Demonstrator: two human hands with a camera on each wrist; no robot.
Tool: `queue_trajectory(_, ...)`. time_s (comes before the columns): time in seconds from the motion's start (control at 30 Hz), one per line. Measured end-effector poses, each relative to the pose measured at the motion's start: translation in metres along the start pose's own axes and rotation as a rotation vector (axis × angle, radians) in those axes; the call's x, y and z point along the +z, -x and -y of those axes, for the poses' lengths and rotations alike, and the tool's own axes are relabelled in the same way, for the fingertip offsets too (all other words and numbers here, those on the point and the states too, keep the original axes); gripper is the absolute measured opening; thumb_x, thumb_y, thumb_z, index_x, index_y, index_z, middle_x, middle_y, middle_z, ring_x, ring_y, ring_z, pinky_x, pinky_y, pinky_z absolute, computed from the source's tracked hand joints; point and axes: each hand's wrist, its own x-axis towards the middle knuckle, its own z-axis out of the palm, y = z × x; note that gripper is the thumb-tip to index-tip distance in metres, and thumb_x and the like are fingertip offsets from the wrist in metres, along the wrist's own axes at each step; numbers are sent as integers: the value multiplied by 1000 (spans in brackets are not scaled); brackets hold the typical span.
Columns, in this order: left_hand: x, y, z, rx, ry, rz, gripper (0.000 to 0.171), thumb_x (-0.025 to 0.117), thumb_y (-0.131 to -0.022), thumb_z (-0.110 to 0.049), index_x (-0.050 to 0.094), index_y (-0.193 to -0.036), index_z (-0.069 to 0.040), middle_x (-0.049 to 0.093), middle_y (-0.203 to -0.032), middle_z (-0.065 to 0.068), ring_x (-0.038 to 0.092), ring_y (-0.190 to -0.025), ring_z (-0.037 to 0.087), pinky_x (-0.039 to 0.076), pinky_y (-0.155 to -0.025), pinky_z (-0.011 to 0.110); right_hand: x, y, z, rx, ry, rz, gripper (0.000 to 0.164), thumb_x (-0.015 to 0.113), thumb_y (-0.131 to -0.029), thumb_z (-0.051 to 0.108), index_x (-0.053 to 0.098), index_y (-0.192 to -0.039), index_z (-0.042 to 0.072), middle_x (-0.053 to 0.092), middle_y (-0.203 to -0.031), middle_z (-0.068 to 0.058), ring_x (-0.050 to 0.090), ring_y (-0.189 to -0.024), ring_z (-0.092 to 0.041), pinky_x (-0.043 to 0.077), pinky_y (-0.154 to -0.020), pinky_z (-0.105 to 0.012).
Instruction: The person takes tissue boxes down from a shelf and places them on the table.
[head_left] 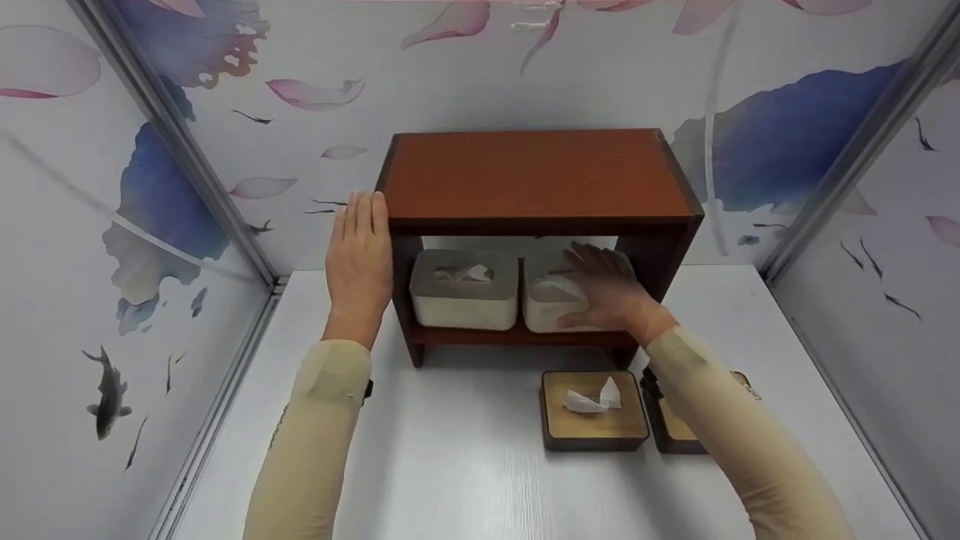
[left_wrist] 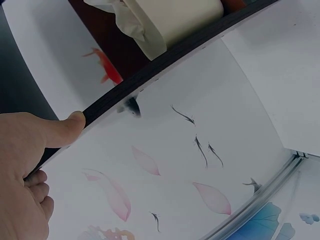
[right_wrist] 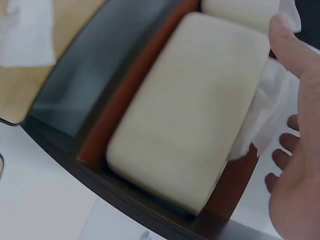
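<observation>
My left hand (head_left: 360, 259) rests along the left side of a reddish-brown shelf (head_left: 540, 172), fingers straight. The left wrist view shows the left thumb (left_wrist: 67, 129) at the panel's dark front edge. Two cream tissue boxes stand side by side inside the shelf, a left one (head_left: 465, 311) and a right one (head_left: 544, 316). Over the right one, my right hand (head_left: 607, 289), blurred, spreads its fingers and partly hides the box. In the right wrist view that same box (right_wrist: 185, 110) lies beside the spread thumb and fingers, its white tissue (right_wrist: 265, 107) sticking out.
On the white table (head_left: 450, 465) in front of the shelf is a dark tissue box with a wooden top (head_left: 562, 420). Another similar box (head_left: 675, 427) stands to its right, partly behind my right sleeve. Printed white walls (head_left: 330, 45) enclose the table at the back and sides.
</observation>
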Motion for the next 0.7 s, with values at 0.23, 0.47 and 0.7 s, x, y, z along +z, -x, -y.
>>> queue_trajectory(0.23, 2, 0, -1, -8, 10, -18, 66, 59, -92, 4, 25, -149, 2, 36, -151, 20, 32, -146, 32, 23, -124, 40, -3, -17, -4, 128, -55, 164, 116, 74, -76, 60, 9, -158, 11, 0, -166, -13, 0, -153, -34, 6, -123, -57)
queue_trajectory(0.47, 4, 0, -2, -11, 19, -37, 63, 59, -92, 5, 28, -147, 3, 38, -150, 20, 33, -145, 32, 24, -124, 40, 4, -24, -10, 167, -133, 200, 116, 75, -76, 58, 7, -158, 11, 0, -166, -13, 0, -153, -32, 4, -125, -52)
queue_trajectory(0.7, 5, 0, -1, -13, 13, -45, 64, 60, -92, 3, 28, -147, 3, 38, -150, 20, 34, -145, 32, 26, -123, 40, 7, -29, -14, 145, -164, 205, 115, 77, -76, 54, 10, -158, 9, 6, -164, -19, 3, -152, -36, 8, -124, -55)
